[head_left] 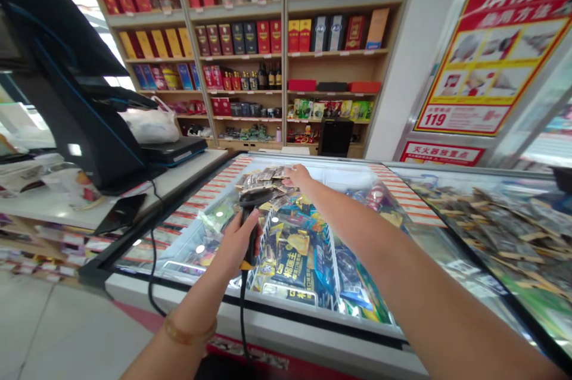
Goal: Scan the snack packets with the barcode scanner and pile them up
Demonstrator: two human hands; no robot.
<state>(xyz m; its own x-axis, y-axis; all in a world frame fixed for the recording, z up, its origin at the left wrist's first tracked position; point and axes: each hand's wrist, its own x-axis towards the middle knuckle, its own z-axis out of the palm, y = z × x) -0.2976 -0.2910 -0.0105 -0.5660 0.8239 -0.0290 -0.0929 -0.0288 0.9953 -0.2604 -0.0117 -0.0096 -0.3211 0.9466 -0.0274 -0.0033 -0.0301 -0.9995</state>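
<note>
Packets (pixel 268 174) near freezer's far edge (pixel 322 159)

A black handheld scanner (pixel 255 196) is standing nearly upright, head uppermost, its yellow-trimmed lower end trailing a dark cable (pixel 243 308). Beyond it, small flat brownish-grey packets (pixel 267 176) are lying overlapped toward the freezer's (pixel 129 289) far end.

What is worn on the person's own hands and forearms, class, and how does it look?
The left hand and right hand are ungloved. No sleeve shows on the left forearm or the right forearm. A slim, rounded, golden-brown bangle circles the left one; no bangle shows on the right.
</note>
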